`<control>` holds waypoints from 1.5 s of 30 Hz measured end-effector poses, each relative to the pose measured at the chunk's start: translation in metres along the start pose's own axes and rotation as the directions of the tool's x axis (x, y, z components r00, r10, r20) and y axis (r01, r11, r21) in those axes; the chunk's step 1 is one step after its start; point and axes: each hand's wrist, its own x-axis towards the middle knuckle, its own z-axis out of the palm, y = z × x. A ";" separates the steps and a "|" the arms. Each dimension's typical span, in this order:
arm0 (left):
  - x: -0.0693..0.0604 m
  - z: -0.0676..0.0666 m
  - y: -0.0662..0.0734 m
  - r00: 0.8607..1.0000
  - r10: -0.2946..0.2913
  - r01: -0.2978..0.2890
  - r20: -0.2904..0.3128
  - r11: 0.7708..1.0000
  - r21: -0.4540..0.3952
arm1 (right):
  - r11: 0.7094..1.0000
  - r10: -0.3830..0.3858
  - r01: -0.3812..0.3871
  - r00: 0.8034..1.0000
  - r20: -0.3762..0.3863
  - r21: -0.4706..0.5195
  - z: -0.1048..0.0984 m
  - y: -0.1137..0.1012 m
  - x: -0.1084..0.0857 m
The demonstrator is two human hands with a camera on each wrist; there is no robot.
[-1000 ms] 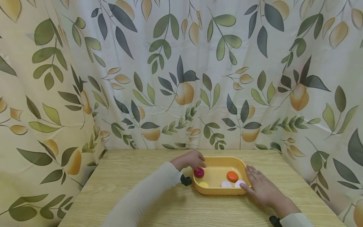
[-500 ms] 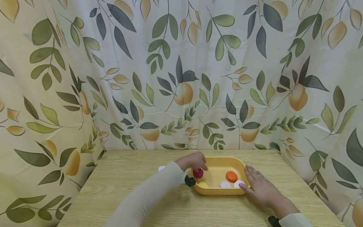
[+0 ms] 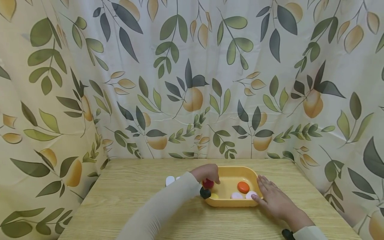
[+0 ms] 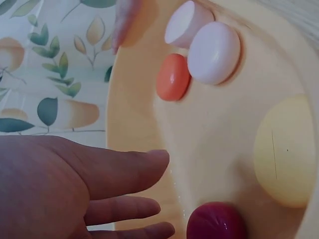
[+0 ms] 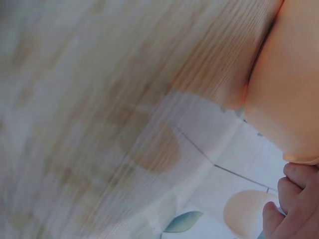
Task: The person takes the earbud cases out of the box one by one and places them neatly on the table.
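My left hand (image 3: 207, 171) reaches over the left end of a yellow-orange tray (image 3: 235, 202), above a smooth, rounded magenta piece (image 3: 208, 184). In the left wrist view the thumb and fingers (image 4: 124, 169) stretch out apart from that magenta piece (image 4: 217, 222); nothing shows between them. At the tray's right end my right hand (image 3: 276, 200) rests with straight fingers along the rim, its thumb over the front corner. Inside the tray lie an orange rounded piece (image 3: 243, 187), two pale lilac ones (image 4: 214, 52) and a yellow one (image 4: 288, 152).
White pieces (image 3: 170, 180) lie on the wooden table (image 3: 126, 193) left of the tray, partly covered by the left sleeve (image 3: 162, 201). A leaf-and-fruit patterned curtain (image 3: 186, 133) hangs behind the table and along both sides.
My left hand has shifted slightly right and its fingers point further down by the magenta piece. White pieces have come into view behind the left forearm. My right hand stays at the tray's end.
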 end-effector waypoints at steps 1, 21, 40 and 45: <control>0.001 0.001 0.001 1.000 0.003 -0.003 0.001 1.000 0.030 | 1.000 0.001 -0.001 1.000 0.001 0.001 0.000 0.000 0.000; 0.002 0.009 0.004 0.999 -0.021 0.018 0.037 0.996 0.084 | 1.000 0.004 -0.004 1.000 0.002 0.012 0.000 0.000 0.000; 0.000 0.022 0.001 0.998 0.015 -0.014 0.060 1.000 -0.019 | 1.000 0.004 -0.004 1.000 -0.007 0.017 0.002 0.002 0.000; 0.000 0.024 0.001 0.999 0.024 -0.023 0.033 1.000 -0.016 | 1.000 0.003 -0.003 1.000 -0.011 0.025 0.003 0.002 0.000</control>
